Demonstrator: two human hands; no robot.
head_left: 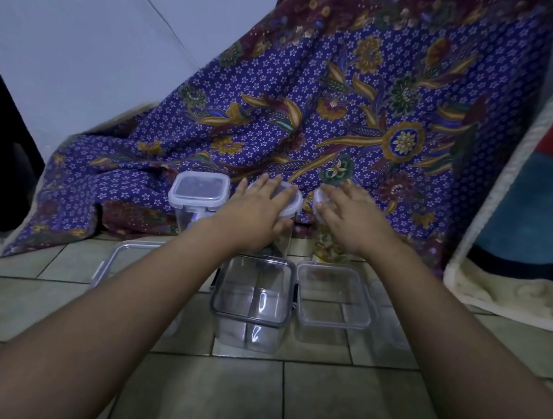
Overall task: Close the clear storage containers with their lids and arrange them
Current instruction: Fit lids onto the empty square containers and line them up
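Containers: six clear ones on the tiled floor (349, 407), in two rows of three.
Back row: square-lidded tub (198, 190) at left, middle round jar (291, 199), right round jar (320, 197), all against the batik cloth (314, 110).
Front row: front-left tub (122, 253) half hidden by a forearm, front-middle tub (252, 292), front-right tub (332, 298).
Left hand (261, 207): flat, fingers spread, resting on the middle round jar's lid.
Right hand (350, 217): fingers straight, lying on the right round jar's lid; blurred.
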